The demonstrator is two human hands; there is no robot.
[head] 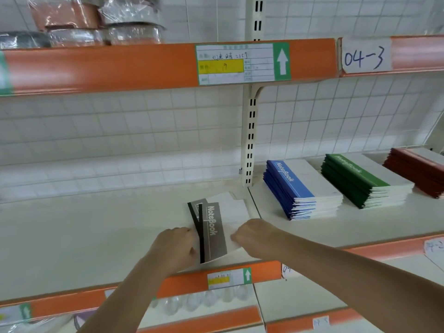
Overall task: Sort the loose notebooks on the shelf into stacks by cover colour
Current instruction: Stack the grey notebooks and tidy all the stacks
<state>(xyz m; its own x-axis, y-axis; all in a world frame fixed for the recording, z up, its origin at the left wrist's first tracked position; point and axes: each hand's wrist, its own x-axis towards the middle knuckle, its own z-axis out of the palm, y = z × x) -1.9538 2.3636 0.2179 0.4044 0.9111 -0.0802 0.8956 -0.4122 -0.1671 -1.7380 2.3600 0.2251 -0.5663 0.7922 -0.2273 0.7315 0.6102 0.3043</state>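
Two grey notebooks (213,233) near the front edge of the cream shelf (96,227), just left of the slotted upright (249,140). Top one lying with its black spine toward the left, "NoteBook" printed along the grey band, white cover to the right. Second grey one underneath, fanned out slightly to the rear and left (only its far corner and black spine showing).

Left hand (175,246) against the spine side of the top notebook, fingers curled at its left edge, thumb close to the near corner; gripping it, apparently, though the fingertips are hidden. Right hand (252,233) on the white right part of the cover, knuckles up, fingers curled down onto the paper; whether pinching the edge or merely pressing, cannot tell.

Right of the upright, three sorted stacks on the same shelf level: blue stack (298,191) nearest the upright, green stack (360,181) beyond it, red stack (418,171) farthest right, partly cut by the frame edge. All three stacks apart from one another, spines angled toward the left.

Above the upright's bracket, orange rail (120,66) with a stock label (242,63) (green arrow at its right end). Wrapped goods (96,22) on the shelf above, left of the upright.
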